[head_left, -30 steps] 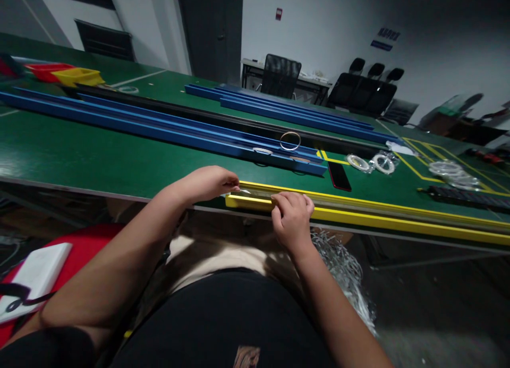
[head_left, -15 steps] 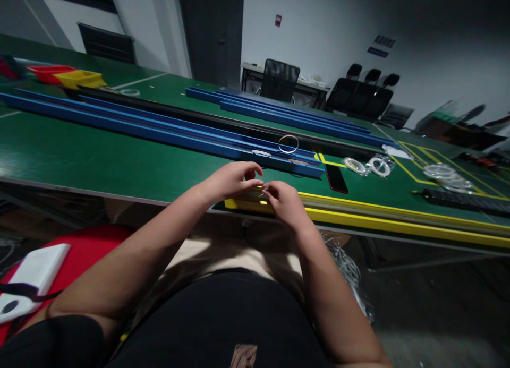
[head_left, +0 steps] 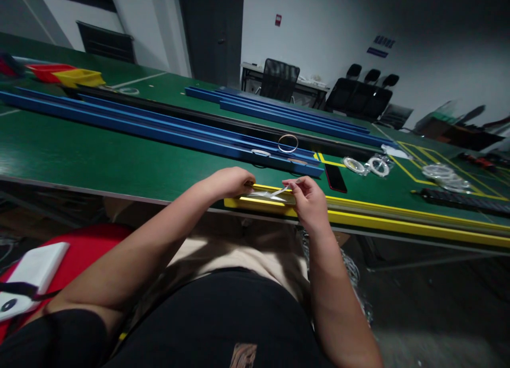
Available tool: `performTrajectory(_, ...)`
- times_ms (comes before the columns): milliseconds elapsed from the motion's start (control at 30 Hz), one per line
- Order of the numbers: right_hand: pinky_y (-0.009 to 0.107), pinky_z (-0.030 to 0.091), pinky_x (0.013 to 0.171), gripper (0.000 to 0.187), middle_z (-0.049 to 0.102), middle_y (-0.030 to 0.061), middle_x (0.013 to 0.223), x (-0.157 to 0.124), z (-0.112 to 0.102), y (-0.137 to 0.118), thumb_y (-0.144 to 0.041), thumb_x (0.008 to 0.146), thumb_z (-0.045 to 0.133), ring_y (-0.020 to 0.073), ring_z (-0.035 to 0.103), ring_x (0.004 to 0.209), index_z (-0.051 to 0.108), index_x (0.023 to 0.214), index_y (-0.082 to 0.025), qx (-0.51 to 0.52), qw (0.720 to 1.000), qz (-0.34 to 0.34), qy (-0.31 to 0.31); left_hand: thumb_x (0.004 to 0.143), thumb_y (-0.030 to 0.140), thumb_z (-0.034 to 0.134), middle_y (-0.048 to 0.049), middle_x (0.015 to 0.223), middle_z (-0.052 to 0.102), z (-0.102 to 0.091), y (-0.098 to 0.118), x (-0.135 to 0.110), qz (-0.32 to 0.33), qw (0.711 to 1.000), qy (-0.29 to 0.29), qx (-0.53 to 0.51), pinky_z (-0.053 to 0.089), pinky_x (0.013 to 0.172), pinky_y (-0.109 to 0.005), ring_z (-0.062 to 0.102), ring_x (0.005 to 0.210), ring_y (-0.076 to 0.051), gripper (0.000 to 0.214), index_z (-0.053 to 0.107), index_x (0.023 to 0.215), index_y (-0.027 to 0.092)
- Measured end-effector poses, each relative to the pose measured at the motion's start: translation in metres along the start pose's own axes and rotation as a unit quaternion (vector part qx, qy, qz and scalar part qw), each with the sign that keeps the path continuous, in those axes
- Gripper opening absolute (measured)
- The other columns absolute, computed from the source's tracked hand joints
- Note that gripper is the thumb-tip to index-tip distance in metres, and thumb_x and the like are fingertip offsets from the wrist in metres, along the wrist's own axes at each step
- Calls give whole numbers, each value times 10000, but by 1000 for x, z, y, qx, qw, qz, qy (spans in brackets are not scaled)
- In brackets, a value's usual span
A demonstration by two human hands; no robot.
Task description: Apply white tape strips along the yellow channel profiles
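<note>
A long yellow rail (head_left: 398,224) lies along the near edge of the green table (head_left: 79,161). My left hand (head_left: 229,181) rests closed on the rail's left end, fingertips pressed down on it. My right hand (head_left: 308,198) pinches a thin clear strip of film or tape (head_left: 274,194) and holds it lifted off the top of the rail, just right of the left hand. The strip runs from the left fingertips up to the right fingers.
Long blue rails (head_left: 159,131) lie across the table behind, with a tape ring (head_left: 288,143) on one. A dark phone (head_left: 335,178), tape rolls (head_left: 374,166) and clear coils (head_left: 444,174) lie to the right. Black chairs (head_left: 358,94) stand at the back. A pile of clear strips (head_left: 350,275) lies on the floor.
The hands came together at the rail's left end, then my right hand moved right, pulling the clear strip up off the rail while the left stayed pressed down.
</note>
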State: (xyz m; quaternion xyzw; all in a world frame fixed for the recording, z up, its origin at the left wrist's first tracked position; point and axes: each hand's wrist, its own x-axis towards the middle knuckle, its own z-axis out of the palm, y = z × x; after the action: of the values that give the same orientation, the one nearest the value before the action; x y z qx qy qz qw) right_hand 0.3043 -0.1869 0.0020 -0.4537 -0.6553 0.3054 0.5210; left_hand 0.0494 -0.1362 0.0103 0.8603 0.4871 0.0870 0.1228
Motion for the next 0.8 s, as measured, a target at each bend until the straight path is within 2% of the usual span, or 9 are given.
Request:
performTrajectory(167,329,514,811,235,754,71,973,-1,-7,1,-438,934,600,204,689,870,667,916,-214,-102,994,-18,-26,887,472,552,-49,994,771,-6,-9,-10,17,995,15,-102,422,689,-259,657,827,-182,364,761,1044,220)
performTrajectory(300,306,485,766,178,743,59,925,0,-10,5,-333,920,589,193,668,826,716,927,-209,-184,978,-48,-83,870,527,574,-55,1015,763,-12,-19,-24,-27,990,34,-135,470,743,-273,670,884,-198,408,749,1050,204)
performTrajectory(400,289,459,729,150,738,45,890,1,-7,4,-289,921,569,188,664,804,704,927,-223,-228,966,-57,-111,845,578,610,-68,1060,754,-9,-31,-33,-77,984,50,-153,497,783,-284,679,921,-207,473,704,1117,202)
performTrajectory(500,276,432,694,152,734,31,863,2,-1,-1,-309,969,516,188,667,772,652,1004,-249,-257,956,-39,-139,798,644,651,-76,1027,747,-1,-43,-42,-134,974,65,-169,510,764,-294,685,890,-211,541,661,1097,193)
performTrajectory(600,270,405,676,150,737,30,875,5,5,-6,-324,999,480,195,667,764,599,1069,-267,-282,939,-38,-194,767,690,664,-70,911,737,7,-50,-51,-174,967,79,-171,499,688,-303,678,804,-214,568,640,1035,190)
performTrajectory(700,263,373,656,135,731,25,877,9,12,-9,-343,1006,479,191,650,754,579,1061,-271,-300,919,-48,-251,813,674,621,-66,836,735,13,-48,-56,-185,945,73,-259,494,635,-297,671,721,-194,545,616,1051,184)
performTrajectory(800,261,333,620,154,718,26,862,12,19,-10,-365,1019,457,181,611,707,571,1034,-263,-324,902,-49,-281,812,625,653,-76,861,752,20,-43,-56,-181,917,66,-350,514,653,-300,689,733,-192,527,596,1086,178)
